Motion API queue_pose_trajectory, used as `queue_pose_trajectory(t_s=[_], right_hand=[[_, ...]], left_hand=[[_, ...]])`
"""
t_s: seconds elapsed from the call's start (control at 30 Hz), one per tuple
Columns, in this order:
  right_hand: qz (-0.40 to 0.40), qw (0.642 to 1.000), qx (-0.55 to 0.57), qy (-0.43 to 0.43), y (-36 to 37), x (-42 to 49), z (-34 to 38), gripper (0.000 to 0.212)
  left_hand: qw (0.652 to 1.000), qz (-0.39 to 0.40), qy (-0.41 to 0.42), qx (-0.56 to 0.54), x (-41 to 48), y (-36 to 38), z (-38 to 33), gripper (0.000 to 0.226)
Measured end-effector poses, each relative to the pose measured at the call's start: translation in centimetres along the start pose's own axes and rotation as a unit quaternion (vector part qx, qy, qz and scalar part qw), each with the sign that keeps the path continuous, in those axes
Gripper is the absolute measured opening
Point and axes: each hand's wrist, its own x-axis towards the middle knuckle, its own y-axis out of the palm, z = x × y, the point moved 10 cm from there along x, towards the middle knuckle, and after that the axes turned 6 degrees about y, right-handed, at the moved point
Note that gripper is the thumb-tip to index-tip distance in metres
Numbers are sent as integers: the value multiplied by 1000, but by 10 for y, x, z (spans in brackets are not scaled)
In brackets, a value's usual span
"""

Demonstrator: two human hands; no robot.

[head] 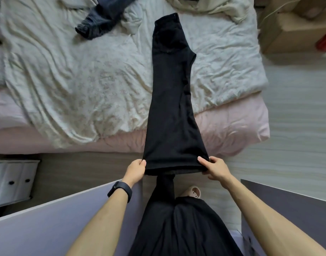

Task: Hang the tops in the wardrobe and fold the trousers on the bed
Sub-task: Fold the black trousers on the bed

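1. Two grey-violet panels, one on the left (47, 218) and one on the right (291, 200), flank the person. Elbows likely have little side room, so the move should go forward, not outward.
2. The left hand (137, 169) pinches the left hem corner of the black trousers (169, 108), and the right hand (214, 169) pinches the right corner. The hem is held just past the bed's near edge.
3. The trousers lie lengthwise with the legs stacked and the waistband far out on the white duvet (75, 80). The step in hand looks like the first cross fold. Keep both corners level, lift rather than drag, and land the hem square on the waistband.
4. The pink-sheeted mattress (232, 130) shows bare at the near edge, while the duvet beyond is rumpled. Smooth the fold after laying it.
5. A dark blue garment (101, 19) lies well to the far left, and a cream garment (213, 6) lies near the waistband. Cardboard boxes (297, 30) stand beyond the bed's right side.
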Motion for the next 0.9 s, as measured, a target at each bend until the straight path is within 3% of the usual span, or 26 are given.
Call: queue_pose_trajectory(t_s=[0.1,0.2,0.27,0.3,0.47,0.6,0.77,0.9], right_hand=[[13,999,-39,34,7,-6,-13,31],[16,998,60,-11,4,-15,11,25],[9,998,66,-21,-3,-17,10,21],[5,999,35,-11,-4,-15,-3,21],[30,992,-52,112,1,-17,-79,23],[6,997,-49,57,-6,-22,-63,30],[-36,999,18,-23,-20,-28,-47,24],[-62,988,60,-126,-32,-49,3,7]], left_hand=[[999,35,-15,39,-6,11,6,37],[999,-8,-13,-33,-10,9,3,32],[997,-18,-17,-78,-14,5,5,13],[995,-16,-25,-93,-17,6,9,6],[998,17,13,-52,-40,27,14,21],[997,32,8,-67,-47,35,33,36],[980,42,-49,-186,-52,28,9,31],[981,85,35,-168,-54,18,-29,45]])
